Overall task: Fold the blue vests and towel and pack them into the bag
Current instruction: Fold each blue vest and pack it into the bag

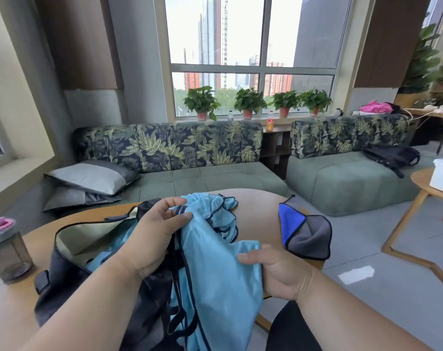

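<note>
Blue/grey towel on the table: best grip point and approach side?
Pinch the towel at its upturned blue corner, coming from the right hand side. That flap stands off the table, so fingers can probably close on it; the grey part lies flatter.

the left hand (153, 234) grips a bunched light blue vest (215, 282) near its dark-trimmed top, fingers (182, 217) curled into the cloth. the right hand (278, 272) holds the same vest lower on its right edge, thumb on top of the fabric. more blue vest cloth (216, 206) lies heaped just behind, on the wooden surface (258, 219). under the left forearm an open dark bag (71, 264) with a pale lining rests on the surface, blue cloth showing inside it. a blue and grey towel (306, 234) lies loosely folded to the right, apart from the vests. a grey bottle (6, 252) with a pink lid stands at the far left.
</note>
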Motion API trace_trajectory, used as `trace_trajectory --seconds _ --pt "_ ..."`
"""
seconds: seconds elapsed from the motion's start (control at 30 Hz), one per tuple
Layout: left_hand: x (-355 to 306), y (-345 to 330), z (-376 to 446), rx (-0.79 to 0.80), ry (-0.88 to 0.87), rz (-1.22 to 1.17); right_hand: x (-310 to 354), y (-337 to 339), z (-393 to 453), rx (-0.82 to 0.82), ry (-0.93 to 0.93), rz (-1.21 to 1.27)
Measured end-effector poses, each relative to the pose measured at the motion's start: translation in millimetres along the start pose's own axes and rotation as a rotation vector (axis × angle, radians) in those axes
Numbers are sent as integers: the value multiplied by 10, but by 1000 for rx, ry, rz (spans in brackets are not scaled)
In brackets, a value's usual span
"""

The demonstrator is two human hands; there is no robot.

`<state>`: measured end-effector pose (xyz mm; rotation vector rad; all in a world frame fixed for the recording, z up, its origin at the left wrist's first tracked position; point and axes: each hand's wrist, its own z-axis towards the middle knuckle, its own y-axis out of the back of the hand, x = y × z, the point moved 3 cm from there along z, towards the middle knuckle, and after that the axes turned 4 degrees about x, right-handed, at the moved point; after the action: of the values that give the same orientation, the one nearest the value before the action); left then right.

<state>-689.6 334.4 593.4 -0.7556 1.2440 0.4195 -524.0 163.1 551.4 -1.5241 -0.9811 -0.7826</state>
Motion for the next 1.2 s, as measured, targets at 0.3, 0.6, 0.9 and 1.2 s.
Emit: trace_trajectory --seconds 0.3,0.6,0.9,1.2 --pt "255 97 -45 25 173 112 437 -147 140 -218 204 190" --pt "780 -93 -376 234 512 -65 662 -384 226 -210 324 335" --pt "610 -243 -289 197 354 -200 578 -360 275 -218 269 354" --pt "328 -134 -184 8 278 -238 464 30 161 -265 142 84"
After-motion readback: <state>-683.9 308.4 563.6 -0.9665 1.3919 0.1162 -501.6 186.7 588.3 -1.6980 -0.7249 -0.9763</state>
